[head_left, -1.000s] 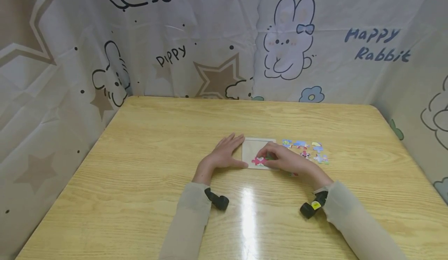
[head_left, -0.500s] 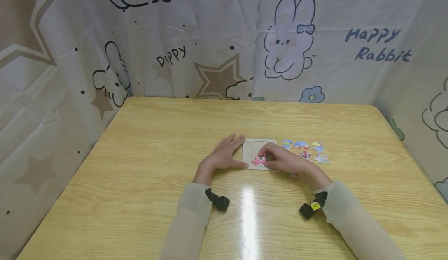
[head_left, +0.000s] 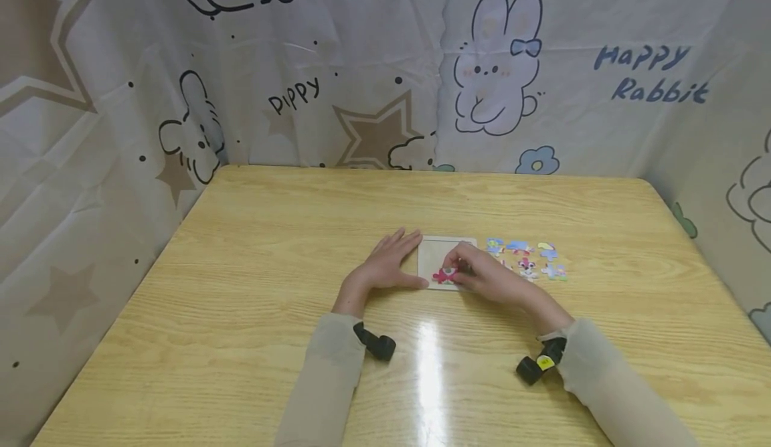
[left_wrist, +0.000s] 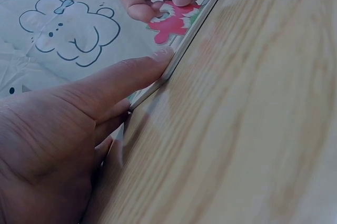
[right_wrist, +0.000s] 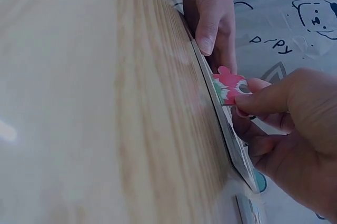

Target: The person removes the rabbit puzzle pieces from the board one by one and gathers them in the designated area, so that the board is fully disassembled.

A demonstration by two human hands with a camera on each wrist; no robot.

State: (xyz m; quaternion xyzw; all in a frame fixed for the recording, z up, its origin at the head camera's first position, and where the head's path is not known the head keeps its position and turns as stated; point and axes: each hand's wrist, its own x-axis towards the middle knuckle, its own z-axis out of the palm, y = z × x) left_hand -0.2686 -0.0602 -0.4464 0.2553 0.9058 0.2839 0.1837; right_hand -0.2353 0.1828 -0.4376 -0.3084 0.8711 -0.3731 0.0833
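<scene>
A pale square puzzle tray [head_left: 430,254] lies flat on the table. My left hand [head_left: 385,264] rests at its left side, fingers spread and straight, with the thumb on the front left corner. Over the tray's front part, my right hand [head_left: 486,276] pinches a pink puzzle piece [head_left: 444,276] between thumb and fingers. In the right wrist view the pink piece [right_wrist: 227,88] shows white and green patches and stands tilted at the tray's edge [right_wrist: 224,121]. The left wrist view shows its knob pointing toward my left thumb [left_wrist: 158,58].
Right of the tray lie several loose puzzle pieces, among them a blue one [head_left: 519,246], one with a character's face [head_left: 527,270] and a pale blue one [head_left: 554,272]. The wooden table [head_left: 289,233] meets a printed curtain [head_left: 373,65] at its back edge.
My right hand has shifted slightly and tilts the pink piece differently over the tray. The loose piece with the face is now more visible. My left hand has stayed in place.
</scene>
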